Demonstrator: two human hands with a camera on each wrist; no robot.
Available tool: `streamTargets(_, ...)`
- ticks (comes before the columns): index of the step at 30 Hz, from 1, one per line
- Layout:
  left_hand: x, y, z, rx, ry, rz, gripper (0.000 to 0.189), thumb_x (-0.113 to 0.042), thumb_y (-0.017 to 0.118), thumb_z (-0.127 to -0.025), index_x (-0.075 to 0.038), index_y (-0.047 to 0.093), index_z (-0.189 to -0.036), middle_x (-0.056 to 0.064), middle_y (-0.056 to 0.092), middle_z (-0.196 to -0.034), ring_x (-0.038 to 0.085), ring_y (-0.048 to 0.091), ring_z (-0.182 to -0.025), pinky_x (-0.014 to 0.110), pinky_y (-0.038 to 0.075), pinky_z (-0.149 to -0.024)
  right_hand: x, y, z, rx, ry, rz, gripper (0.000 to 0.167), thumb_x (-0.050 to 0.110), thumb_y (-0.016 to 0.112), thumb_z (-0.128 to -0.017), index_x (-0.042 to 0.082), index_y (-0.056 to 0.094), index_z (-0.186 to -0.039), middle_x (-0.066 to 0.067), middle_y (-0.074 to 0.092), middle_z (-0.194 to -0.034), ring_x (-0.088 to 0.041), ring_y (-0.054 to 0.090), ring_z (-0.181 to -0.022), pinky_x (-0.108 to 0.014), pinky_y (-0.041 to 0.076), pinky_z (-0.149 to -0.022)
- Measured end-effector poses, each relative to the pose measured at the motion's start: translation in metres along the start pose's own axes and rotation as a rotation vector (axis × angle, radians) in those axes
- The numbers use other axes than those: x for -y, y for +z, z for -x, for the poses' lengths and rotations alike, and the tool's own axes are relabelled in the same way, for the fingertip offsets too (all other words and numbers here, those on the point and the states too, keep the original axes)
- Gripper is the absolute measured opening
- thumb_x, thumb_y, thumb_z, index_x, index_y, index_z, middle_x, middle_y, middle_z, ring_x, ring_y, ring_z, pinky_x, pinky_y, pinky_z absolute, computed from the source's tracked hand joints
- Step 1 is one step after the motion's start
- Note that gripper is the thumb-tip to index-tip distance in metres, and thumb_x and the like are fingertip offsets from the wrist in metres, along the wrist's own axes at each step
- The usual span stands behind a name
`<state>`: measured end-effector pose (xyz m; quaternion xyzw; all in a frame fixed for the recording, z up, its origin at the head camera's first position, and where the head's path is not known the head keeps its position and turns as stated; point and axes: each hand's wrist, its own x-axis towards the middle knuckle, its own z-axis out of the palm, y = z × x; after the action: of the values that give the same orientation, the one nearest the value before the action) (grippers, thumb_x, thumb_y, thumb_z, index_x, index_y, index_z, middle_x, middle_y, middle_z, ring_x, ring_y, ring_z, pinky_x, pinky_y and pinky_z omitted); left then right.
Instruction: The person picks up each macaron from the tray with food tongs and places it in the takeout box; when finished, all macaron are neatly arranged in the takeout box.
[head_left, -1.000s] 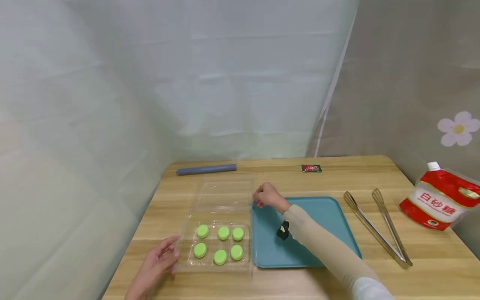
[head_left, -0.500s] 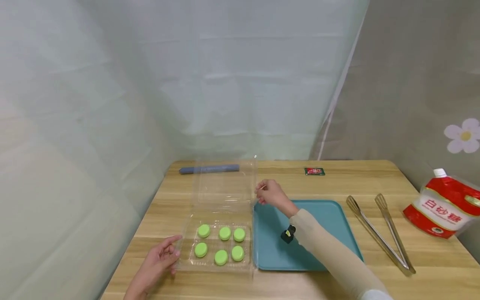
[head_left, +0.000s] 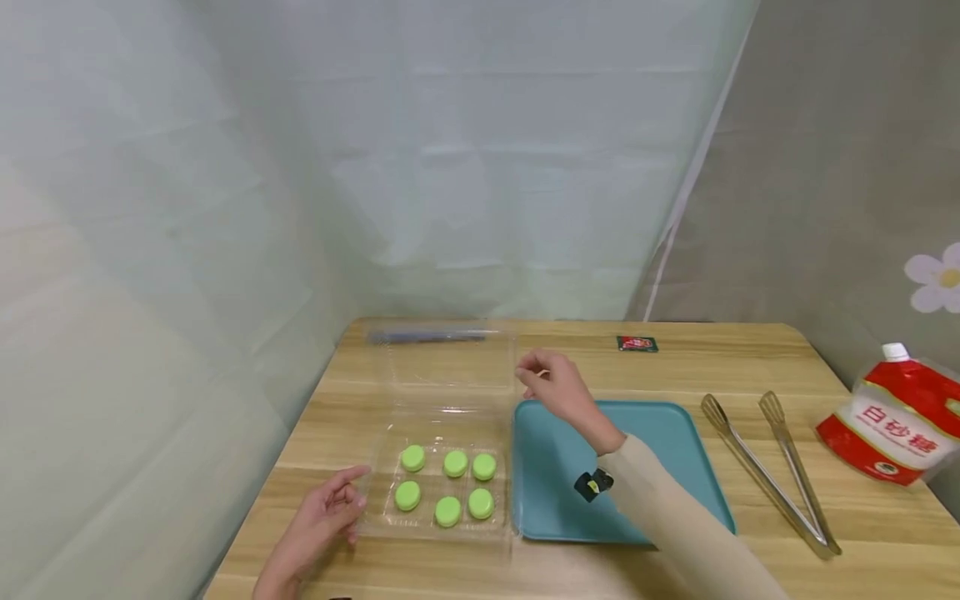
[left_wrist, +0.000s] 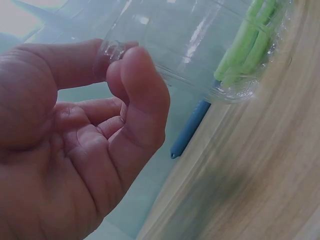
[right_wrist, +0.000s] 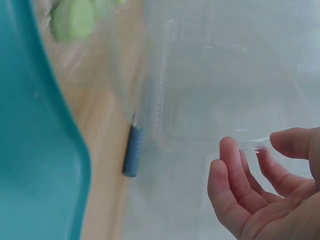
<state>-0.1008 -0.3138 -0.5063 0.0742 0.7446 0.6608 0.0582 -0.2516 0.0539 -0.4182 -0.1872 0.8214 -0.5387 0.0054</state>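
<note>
A clear plastic clamshell box (head_left: 382,521) stands on the table with several green macarons (head_left: 407,496) in its compartments. Its see-through lid (head_left: 450,367) is swung back on the far side. My left hand (head_left: 318,521) pinches the box's left rim between thumb and curled index finger; the left wrist view shows the fingertips at a corner tab. My right hand (head_left: 558,387) holds the right edge of the lid, above the far left corner of a teal tray (head_left: 622,475). In the right wrist view, thumb and fingertips (right_wrist: 229,145) meet around a small clear tab.
Steel tongs (head_left: 772,475) lie spread to the right of the tray. Farther right stands a red and white sugar pouch (head_left: 892,417) with a white cap. A small red and green packet (head_left: 637,343) and a blue rod (head_left: 427,336), seen through the lid, lie at the back.
My right hand has moved up and away with the lid's edge, and the lid now overlaps the blue rod. My left hand stays at the box's rim. The head view has shifted slightly.
</note>
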Motion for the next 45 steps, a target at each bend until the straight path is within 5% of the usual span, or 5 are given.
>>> streamTargets(7, -0.004, 0.003, -0.003, -0.017, -0.058, -0.014, 0.054, 0.003, 0.059, -0.098, 0.02, 0.034, -0.143, 0.008, 0.054, -0.088, 0.01, 0.054, -0.061, 0.029, 0.055, -0.054, 0.013, -0.006, 0.038, -0.029, -0.064, -0.034, 0.013, 0.002, 0.058, -0.1, -0.003, 0.068, -0.107, -0.012, 0.066, -0.099, -0.018, 0.067, -0.073, -0.039, 0.058, -0.069)
streamTargets(12, -0.005, 0.002, -0.005, 0.017, -0.011, -0.018, 0.052, 0.004, 0.057, -0.098, 0.022, 0.033, -0.141, 0.01, 0.055, -0.089, 0.01, 0.054, -0.061, 0.029, 0.055, -0.053, 0.017, -0.003, 0.066, -0.062, -0.062, -0.019, 0.016, 0.002, 0.057, -0.101, 0.004, 0.072, -0.105, -0.005, 0.068, -0.093, -0.014, 0.064, -0.073, -0.032, 0.056, -0.068)
streamTargets(28, -0.003, 0.005, -0.001, -0.036, 0.055, 0.052, 0.036, 0.008, 0.058, -0.096, 0.012, 0.038, -0.126, 0.01, 0.063, -0.087, 0.011, 0.055, -0.059, 0.027, 0.053, -0.051, -0.005, 0.028, 0.118, 0.071, -0.006, -0.196, 0.021, 0.01, 0.06, -0.102, -0.007, 0.069, -0.11, -0.017, 0.07, -0.098, -0.028, 0.07, -0.075, -0.031, 0.058, -0.072)
streamTargets(38, -0.006, 0.016, 0.008, -0.274, -0.038, -0.006, 0.022, 0.002, 0.052, -0.101, 0.018, 0.054, -0.116, 0.01, 0.055, -0.08, 0.014, 0.053, -0.058, 0.029, 0.053, -0.05, -0.004, 0.034, 0.125, 0.093, 0.03, -0.237, 0.018, 0.006, 0.064, -0.097, -0.008, 0.068, -0.107, -0.019, 0.069, -0.094, -0.022, 0.069, -0.072, -0.03, 0.057, -0.07)
streamTargets(45, -0.009, 0.022, 0.014, -0.334, -0.076, 0.028, 0.059, -0.03, 0.029, -0.113, 0.022, 0.055, -0.121, 0.012, 0.057, -0.082, 0.016, 0.054, -0.061, 0.03, 0.053, -0.052, -0.005, 0.037, 0.132, 0.095, 0.082, -0.289, 0.016, 0.002, 0.067, -0.092, -0.01, 0.068, -0.104, -0.019, 0.069, -0.094, -0.016, 0.069, -0.075, -0.026, 0.056, -0.07)
